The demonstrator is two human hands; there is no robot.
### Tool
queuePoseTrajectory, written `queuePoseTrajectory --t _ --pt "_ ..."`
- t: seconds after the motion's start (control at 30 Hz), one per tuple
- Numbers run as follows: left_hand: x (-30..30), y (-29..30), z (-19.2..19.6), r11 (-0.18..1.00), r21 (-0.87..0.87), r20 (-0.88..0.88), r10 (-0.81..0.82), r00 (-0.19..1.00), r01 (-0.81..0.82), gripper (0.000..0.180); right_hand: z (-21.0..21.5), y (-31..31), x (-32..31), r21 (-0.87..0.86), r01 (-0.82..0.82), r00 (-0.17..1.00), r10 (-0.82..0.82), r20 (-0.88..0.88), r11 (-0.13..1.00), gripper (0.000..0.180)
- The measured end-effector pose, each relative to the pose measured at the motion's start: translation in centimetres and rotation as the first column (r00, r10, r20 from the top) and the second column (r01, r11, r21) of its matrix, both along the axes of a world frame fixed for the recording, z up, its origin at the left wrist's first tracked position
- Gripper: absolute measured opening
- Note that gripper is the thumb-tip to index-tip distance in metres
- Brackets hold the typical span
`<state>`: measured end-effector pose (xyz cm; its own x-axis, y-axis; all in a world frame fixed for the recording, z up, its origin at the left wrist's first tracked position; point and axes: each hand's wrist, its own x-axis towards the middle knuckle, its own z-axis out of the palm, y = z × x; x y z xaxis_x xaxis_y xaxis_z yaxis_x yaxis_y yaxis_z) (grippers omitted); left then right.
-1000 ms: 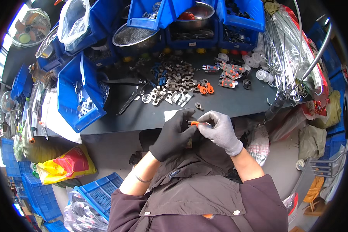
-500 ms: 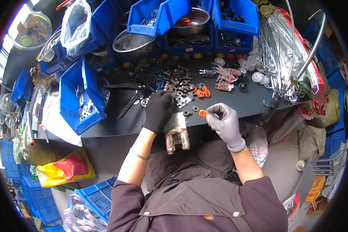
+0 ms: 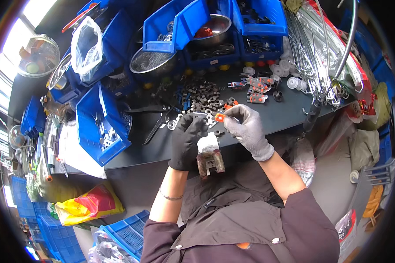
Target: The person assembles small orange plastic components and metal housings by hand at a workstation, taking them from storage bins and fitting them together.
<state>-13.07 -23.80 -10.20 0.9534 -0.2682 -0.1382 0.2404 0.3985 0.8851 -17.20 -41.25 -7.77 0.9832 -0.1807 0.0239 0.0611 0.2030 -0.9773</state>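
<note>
My right hand [image 3: 247, 130], in a grey glove, pinches a small orange ring-shaped piece [image 3: 220, 117] between thumb and forefinger. Close to its left, my left hand [image 3: 186, 139] in a black glove is closed, fingertips together; a small greyish bit shows at them, too small to name. Below and between the hands, a worn two-pronged metal block [image 3: 210, 160] juts out at the table's front edge. Just beyond the hands lie a heap of small dark metal parts [image 3: 204, 94] and a flat metal plate with holes [image 3: 211, 121].
Black-handled pliers [image 3: 156, 125] lie left of the heap. A tilted blue bin [image 3: 87, 127] with metal pieces stands further left. Orange-and-clear assemblies [image 3: 257, 87] and white plastic discs [image 3: 297, 84] lie right of the heap. Long metal rods [image 3: 314, 57] crowd the right end; blue bins [image 3: 261, 28] line the back.
My right hand has moved left with the orange piece, closer to my left hand. My left hand has turned toward it, its fingertips drawn up together. The whole view has shifted slightly.
</note>
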Motion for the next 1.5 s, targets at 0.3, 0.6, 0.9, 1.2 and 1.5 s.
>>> queuePoseTrajectory --t 0.3,0.6,0.9,1.2,1.5 --pt "-1.4 -0.4 -0.2 0.983 -0.186 0.121 0.022 0.992 0.001 0.014 0.6 0.6 -0.2 -0.011 -0.051 0.998 0.051 -0.04 0.999 0.01" --pt "-2.0 -0.4 0.0 0.994 -0.08 0.012 0.077 0.997 -0.075 0.023 1.2 0.1 -1.0 0.021 -0.127 0.992 0.128 -0.022 0.992 0.01" --pt "-2.3 0.0 0.7 0.995 -0.015 0.173 -0.098 0.98 0.102 0.033 1.8 -0.8 -1.1 -0.129 -0.186 0.98 0.176 -0.089 0.974 0.013" --pt "-2.5 0.5 1.9 0.979 0.056 0.025 -0.198 0.98 0.196 0.029 2.3 -0.7 -1.4 -0.166 -0.199 0.972 0.173 -0.159 0.966 0.014" --pt "-3.1 0.4 0.9 0.948 0.05 -0.024 -0.314 0.949 0.314 0.026 0.9 -1.4 -3.0 0.045 -0.275 0.946 0.279 -0.166 0.96 0.015"
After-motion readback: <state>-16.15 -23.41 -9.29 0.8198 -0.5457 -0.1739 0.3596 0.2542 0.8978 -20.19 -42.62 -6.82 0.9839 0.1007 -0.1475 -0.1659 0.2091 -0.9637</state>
